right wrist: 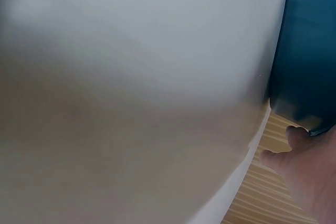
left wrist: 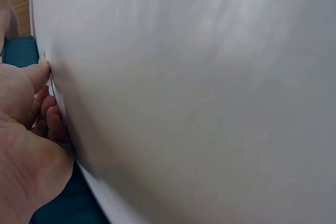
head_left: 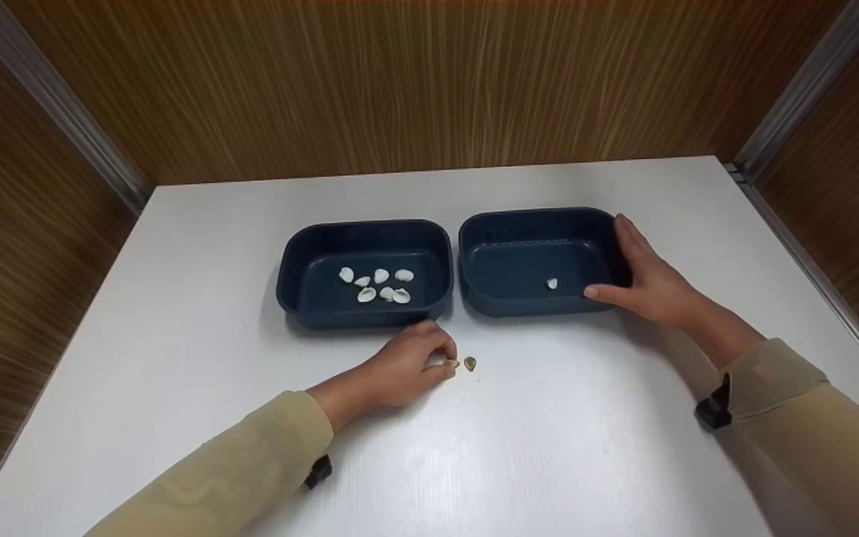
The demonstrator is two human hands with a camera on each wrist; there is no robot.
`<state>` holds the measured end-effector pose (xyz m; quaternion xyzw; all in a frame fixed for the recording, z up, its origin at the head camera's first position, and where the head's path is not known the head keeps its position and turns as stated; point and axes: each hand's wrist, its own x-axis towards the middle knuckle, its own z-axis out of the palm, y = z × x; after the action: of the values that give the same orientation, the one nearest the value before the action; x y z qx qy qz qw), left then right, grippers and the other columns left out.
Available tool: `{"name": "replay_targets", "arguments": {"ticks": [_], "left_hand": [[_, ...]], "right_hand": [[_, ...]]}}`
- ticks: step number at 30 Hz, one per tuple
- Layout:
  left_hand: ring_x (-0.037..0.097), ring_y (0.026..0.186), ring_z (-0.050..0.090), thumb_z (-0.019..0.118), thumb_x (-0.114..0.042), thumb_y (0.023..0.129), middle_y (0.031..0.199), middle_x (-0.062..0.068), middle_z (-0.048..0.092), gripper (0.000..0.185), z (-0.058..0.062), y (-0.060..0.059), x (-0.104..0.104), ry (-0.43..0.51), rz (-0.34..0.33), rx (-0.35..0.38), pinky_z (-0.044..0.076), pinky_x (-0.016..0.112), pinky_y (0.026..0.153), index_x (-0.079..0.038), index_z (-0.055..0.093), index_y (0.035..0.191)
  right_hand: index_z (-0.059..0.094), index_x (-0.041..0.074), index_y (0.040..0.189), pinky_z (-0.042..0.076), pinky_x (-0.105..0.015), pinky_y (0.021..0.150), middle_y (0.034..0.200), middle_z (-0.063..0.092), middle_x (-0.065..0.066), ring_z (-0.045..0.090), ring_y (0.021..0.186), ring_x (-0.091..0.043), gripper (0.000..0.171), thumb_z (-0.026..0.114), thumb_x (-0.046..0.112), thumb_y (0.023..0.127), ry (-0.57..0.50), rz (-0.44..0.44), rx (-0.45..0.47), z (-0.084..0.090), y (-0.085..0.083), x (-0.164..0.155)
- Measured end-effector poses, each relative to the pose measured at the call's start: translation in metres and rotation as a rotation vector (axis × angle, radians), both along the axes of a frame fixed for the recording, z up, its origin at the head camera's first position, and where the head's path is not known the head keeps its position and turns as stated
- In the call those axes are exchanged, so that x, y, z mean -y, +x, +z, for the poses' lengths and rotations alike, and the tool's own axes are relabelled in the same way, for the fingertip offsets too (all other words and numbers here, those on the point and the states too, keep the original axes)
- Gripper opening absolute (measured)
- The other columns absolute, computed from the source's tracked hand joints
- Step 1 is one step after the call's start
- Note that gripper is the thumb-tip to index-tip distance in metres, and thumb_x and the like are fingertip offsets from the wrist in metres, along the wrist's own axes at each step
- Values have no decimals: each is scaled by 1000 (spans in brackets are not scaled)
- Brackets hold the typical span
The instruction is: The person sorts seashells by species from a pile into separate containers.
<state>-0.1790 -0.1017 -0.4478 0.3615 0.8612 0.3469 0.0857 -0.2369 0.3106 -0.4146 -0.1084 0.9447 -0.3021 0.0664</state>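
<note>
On the white table [head_left: 549,418] my left hand [head_left: 441,359] has its fingers curled and pinches a small pale shell [head_left: 451,363] against the tabletop. A brownish shell [head_left: 470,363] lies just to its right. Behind the hand stands the left dark blue tray [head_left: 291,261] with several white shells [head_left: 381,285] in it. The right dark blue tray [head_left: 474,253] holds one white shell [head_left: 552,283]. My right hand [head_left: 638,280] rests against that tray's front right corner, fingers straight along the side wall and thumb on the front wall. The left wrist view shows only my palm [left wrist: 26,129] and blurred table.
Wood-panelled walls with metal corner strips [head_left: 64,112] close in the table at the back and both sides. The right wrist view shows the right tray's outer wall [right wrist: 310,51], my fingers [right wrist: 304,166] and the table edge over a wooden floor.
</note>
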Motion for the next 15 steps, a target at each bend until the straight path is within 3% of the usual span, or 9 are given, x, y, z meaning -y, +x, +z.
{"name": "replay_targets", "arguments": {"ticks": [8, 15], "left_hand": [[26, 112, 57, 70, -11, 99, 115, 7, 60, 11, 1, 3, 2, 23, 10, 13, 46, 43, 106, -5, 68, 107], [21, 112, 56, 69, -14, 101, 117, 3, 59, 12, 1, 3, 5, 40, 22, 102, 47, 40, 105, -7, 66, 110]], "right_hand": [[-13, 19, 170, 8, -67, 126, 178, -14, -6, -6, 163, -34, 121, 76, 54, 94, -4, -8, 12, 0, 1, 0], [-11, 18, 170, 9, -68, 126, 178, -14, -6, -5, 163, -35, 121, 76, 55, 94, -6, -9, 14, 0, 1, 0]]}}
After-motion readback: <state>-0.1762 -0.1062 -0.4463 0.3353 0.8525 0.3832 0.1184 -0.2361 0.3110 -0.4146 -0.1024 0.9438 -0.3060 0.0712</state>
